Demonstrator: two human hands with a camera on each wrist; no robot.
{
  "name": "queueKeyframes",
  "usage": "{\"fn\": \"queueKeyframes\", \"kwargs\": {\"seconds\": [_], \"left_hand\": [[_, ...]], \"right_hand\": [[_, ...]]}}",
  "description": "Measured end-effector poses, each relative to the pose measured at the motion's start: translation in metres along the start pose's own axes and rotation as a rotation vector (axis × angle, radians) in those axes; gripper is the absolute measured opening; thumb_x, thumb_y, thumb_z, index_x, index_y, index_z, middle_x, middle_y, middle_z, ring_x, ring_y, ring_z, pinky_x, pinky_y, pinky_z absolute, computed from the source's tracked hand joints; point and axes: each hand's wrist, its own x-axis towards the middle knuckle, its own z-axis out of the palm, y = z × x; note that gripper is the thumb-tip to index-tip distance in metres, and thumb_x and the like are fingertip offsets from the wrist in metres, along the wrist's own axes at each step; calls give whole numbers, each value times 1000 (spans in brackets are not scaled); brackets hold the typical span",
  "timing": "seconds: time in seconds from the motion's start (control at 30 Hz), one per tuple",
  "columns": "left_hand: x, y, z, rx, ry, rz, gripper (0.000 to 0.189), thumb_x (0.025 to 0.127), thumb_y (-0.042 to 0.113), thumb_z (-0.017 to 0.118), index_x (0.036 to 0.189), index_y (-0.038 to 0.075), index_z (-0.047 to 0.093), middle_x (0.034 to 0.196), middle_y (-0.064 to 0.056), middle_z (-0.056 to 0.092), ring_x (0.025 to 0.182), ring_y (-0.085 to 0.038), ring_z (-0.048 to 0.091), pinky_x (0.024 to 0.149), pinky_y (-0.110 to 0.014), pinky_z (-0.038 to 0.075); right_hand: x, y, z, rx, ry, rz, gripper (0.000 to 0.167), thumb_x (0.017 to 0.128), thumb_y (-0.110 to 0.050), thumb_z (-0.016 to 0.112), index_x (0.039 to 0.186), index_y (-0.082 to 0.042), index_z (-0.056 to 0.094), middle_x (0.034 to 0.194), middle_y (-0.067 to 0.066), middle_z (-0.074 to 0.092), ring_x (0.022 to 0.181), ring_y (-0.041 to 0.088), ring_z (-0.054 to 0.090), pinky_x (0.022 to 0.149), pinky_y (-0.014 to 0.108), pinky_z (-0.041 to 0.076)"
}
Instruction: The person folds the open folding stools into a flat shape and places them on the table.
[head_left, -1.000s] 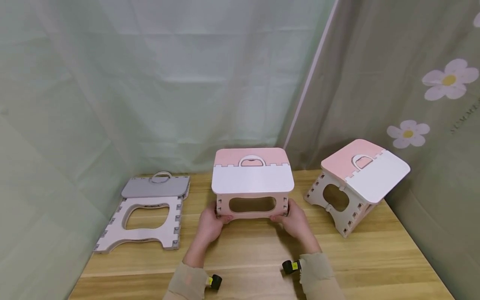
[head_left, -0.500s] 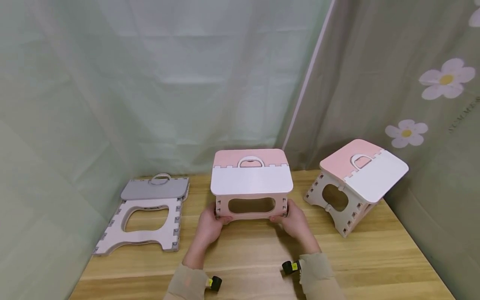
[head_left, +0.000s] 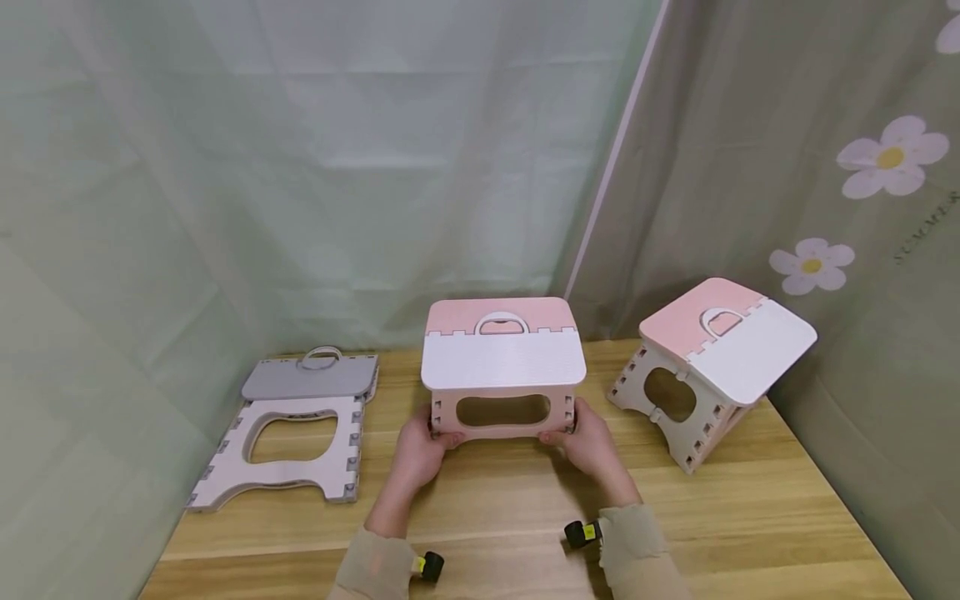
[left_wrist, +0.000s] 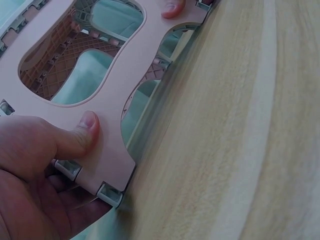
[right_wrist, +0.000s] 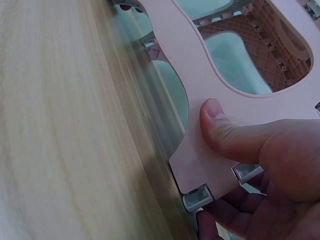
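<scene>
In the head view a pink and white folding stool (head_left: 502, 360) stands unfolded at the middle of the table, its seat flat and its white handle raised. My left hand (head_left: 420, 448) grips its near left leg corner; in the left wrist view the thumb (left_wrist: 86, 132) presses the pink front panel (left_wrist: 107, 155) while fingers curl behind. My right hand (head_left: 588, 442) holds the near right corner the same way, its thumb (right_wrist: 215, 122) on the panel's face in the right wrist view. Part of the stool's far legs is hidden in the head view.
To the left a grey and white folding stool (head_left: 300, 437) lies folded flat. A second pink and white stool (head_left: 712, 367) stands unfolded and turned at an angle on the right. Pale green curtains (head_left: 375, 167) rise behind the wooden table (head_left: 510, 517).
The head view has shifted very slightly. Both hands keep their hold on the middle stool, which stays in place.
</scene>
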Motion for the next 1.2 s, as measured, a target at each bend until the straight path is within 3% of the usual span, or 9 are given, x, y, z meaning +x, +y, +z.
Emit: {"fn": "queueKeyframes", "kwargs": {"seconds": [0.67, 1.2], "left_hand": [[-1, 1, 0, 18, 9, 37, 58, 93, 9, 85, 138, -12, 56, 123, -24, 70, 111, -33, 66, 97, -53, 55], [0, 0, 0, 20, 15, 16, 57, 91, 10, 86, 137, -9, 58, 119, -22, 71, 108, -32, 66, 96, -51, 55]], "right_hand": [[-2, -1, 1, -8, 4, -39, 52, 89, -13, 88, 131, -2, 60, 123, 15, 71, 112, 31, 63, 102, 55, 49], [0, 2, 4, -19, -3, -36, 55, 90, -15, 88, 135, -3, 59, 127, 15, 70, 117, 32, 63, 104, 56, 49]]}}
